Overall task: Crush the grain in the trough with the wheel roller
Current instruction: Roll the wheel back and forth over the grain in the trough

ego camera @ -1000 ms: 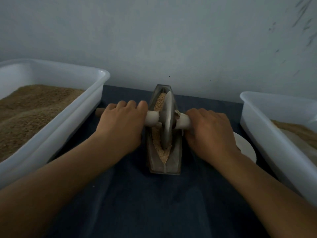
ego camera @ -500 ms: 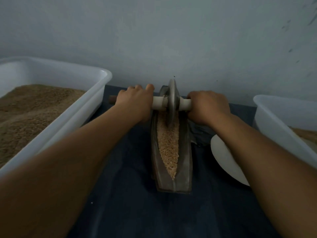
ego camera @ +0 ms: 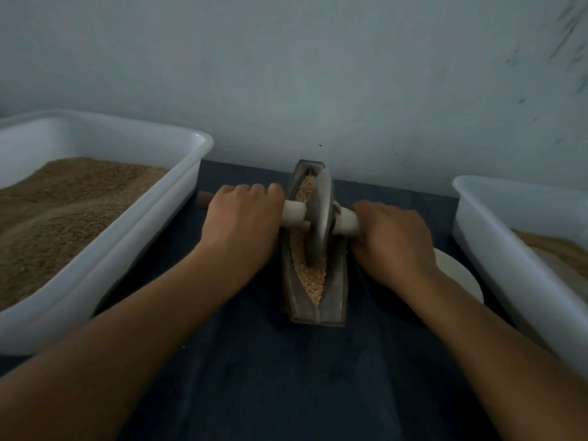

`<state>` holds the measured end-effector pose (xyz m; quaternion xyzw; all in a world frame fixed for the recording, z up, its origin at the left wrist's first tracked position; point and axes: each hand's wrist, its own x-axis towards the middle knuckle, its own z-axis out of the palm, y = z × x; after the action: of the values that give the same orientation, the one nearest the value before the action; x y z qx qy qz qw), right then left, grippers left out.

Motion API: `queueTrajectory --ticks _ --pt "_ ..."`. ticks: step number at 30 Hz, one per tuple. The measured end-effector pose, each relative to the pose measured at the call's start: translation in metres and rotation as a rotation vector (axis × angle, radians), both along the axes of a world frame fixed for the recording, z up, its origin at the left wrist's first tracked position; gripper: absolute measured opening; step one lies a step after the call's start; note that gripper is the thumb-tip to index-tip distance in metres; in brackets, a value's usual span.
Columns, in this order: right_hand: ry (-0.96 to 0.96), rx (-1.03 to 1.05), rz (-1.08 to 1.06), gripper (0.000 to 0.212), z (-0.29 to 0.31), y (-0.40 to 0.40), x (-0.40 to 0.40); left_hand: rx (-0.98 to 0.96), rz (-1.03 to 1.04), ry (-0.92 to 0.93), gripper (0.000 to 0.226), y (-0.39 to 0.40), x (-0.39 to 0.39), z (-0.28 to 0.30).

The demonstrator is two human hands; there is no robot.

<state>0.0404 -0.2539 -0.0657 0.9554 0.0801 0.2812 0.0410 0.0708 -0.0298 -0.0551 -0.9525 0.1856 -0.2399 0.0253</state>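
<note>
A narrow metal trough (ego camera: 335, 300) lies lengthwise on the dark cloth, filled with pale tan grain (ego camera: 310, 283). A grey metal wheel roller (ego camera: 318, 218) stands upright in the trough, about mid-length. Its pale axle handle (ego camera: 294, 213) sticks out on both sides. My left hand (ego camera: 241, 227) grips the left part of the handle, whose brown end shows past the knuckles. My right hand (ego camera: 393, 240) grips the right part. Grain shows both ahead of and behind the wheel.
A large white tub (ego camera: 133, 237) heaped with brown grain stands at the left. Another white tub (ego camera: 509, 249) with grain is at the right edge. A white plate (ego camera: 461, 275) lies partly under my right forearm. A grey wall rises right behind the trough.
The wheel has rolled back toward me from the trough's far end to its middle, both hands pulling the handle with it. The camera view shifted slightly too.
</note>
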Motion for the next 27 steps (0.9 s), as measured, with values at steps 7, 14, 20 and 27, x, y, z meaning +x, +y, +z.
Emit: queueTrajectory --ticks 7,14,20,27 --pt "-0.098 0.001 0.066 0.016 0.010 0.013 -0.038 -0.037 -0.023 -0.010 0.048 0.022 -0.034 -0.004" --pt "-0.137 -0.024 0.051 0.019 0.006 0.014 -0.040 -0.058 -0.062 -0.005 0.047 0.023 -0.027 -0.009" --pt "-0.017 -0.055 -0.059 0.023 0.000 0.005 0.012 -0.038 -0.020 0.063 0.043 0.001 0.012 -0.003" --pt "0.096 -0.012 -0.111 0.023 0.008 -0.004 0.068 -0.006 0.033 0.132 0.042 -0.014 0.060 0.014"
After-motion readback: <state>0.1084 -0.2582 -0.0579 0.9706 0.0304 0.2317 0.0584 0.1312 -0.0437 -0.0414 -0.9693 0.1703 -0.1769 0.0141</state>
